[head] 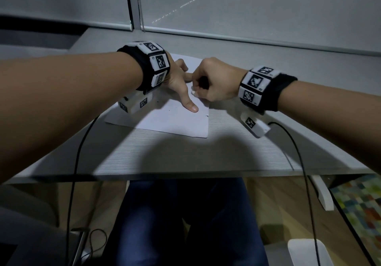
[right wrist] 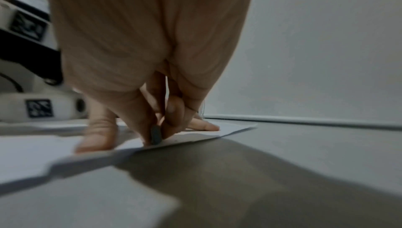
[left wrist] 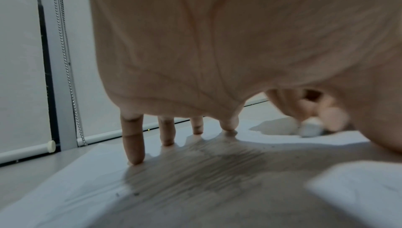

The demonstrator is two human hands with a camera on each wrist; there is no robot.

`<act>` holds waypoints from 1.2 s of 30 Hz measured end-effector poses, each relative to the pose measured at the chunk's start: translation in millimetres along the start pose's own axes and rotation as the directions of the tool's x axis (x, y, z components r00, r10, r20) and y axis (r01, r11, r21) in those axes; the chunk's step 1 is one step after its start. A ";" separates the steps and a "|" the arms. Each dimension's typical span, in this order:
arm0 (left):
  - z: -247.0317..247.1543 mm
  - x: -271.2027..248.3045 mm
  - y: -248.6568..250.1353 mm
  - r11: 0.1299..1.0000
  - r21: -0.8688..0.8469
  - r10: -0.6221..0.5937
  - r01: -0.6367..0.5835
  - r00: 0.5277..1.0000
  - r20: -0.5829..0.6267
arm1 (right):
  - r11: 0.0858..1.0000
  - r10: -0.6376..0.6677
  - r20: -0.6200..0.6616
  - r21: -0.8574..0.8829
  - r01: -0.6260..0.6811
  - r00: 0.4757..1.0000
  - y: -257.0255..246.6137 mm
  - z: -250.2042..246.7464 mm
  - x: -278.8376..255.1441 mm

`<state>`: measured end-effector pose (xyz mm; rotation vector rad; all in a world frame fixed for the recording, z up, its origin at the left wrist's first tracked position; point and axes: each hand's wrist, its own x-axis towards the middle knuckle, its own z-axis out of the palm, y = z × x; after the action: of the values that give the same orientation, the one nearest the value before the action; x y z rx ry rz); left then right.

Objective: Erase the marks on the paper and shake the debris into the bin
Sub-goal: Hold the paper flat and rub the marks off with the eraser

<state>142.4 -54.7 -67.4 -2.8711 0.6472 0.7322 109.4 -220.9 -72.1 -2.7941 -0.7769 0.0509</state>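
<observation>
A white sheet of paper [head: 165,119] lies on the grey desk [head: 185,154]. My left hand [head: 181,84] is spread flat on it, straight fingers [left wrist: 133,145] and thumb pressing it down. My right hand [head: 208,82] is curled in a fist just right of the left hand, pinching a small eraser [head: 193,93] whose tip touches the paper near its right edge. The eraser [right wrist: 156,134] looks dark grey in the right wrist view and whitish as the eraser [left wrist: 310,127] in the left wrist view. Tiny dark specks [head: 158,102] dot the paper.
A white bin [head: 305,251] stands on the floor at lower right, under the desk edge. Black cables [head: 299,152] hang from both wrist cameras over the desk front. Window blinds [head: 247,8] with a bead chain [left wrist: 65,59] close the far side. My legs are under the desk.
</observation>
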 end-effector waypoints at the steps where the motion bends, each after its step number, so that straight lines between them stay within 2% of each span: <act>1: -0.2 0.6 0.0 1.000 0.003 -0.004 0.004 1.000 -0.001 | 1.000 -0.019 0.022 0.019 0.018 1.000 -1.3 0.2 -4.3; 4: -0.6 1.9 1.8 1.000 -0.005 -0.009 0.009 1.000 -0.001 | 0.999 -0.026 0.023 0.033 0.025 0.999 1.5 -0.2 -7.8; 9: -0.1 -1.8 2.7 1.000 -0.023 -0.003 0.003 1.000 0.001 | 0.998 0.047 -0.043 -0.033 -0.049 0.998 9.2 -4.2 5.5; 16: -2.0 -2.4 2.5 1.000 0.015 0.010 -0.010 1.000 0.000 | 0.998 -0.058 0.043 0.016 0.057 0.997 -2.4 -1.9 -8.7; 22: -3.8 -10.7 4.6 1.000 -0.001 0.008 -0.008 0.999 -0.038 | 0.996 0.055 -0.041 -0.063 -0.058 0.998 10.5 -5.6 9.0; 25: -3.8 -15.4 -6.6 0.999 0.011 0.045 -0.045 0.998 -0.053 | 0.992 0.109 -0.104 -0.049 -0.114 0.989 18.8 -9.8 14.7; 28: 0.1 -21.2 -18.2 0.996 0.042 0.085 -0.082 0.994 -0.065 | 0.988 0.130 -0.044 -0.078 -0.133 0.990 21.5 -12.9 15.6; 33: 1.0 -19.7 -36.6 0.992 -0.050 0.103 -0.115 0.975 -0.197 | 0.981 0.157 0.036 -0.118 -0.152 0.987 28.5 -7.4 6.5; 36: 3.3 -12.2 -42.2 0.992 -0.046 0.106 -0.116 0.978 -0.177 | 0.983 0.154 0.046 -0.111 -0.148 0.987 27.7 -10.1 1.8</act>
<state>149.5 -11.3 -64.5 -2.9951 0.8277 0.5226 125.9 -245.1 -68.8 -2.9610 -0.5939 0.1159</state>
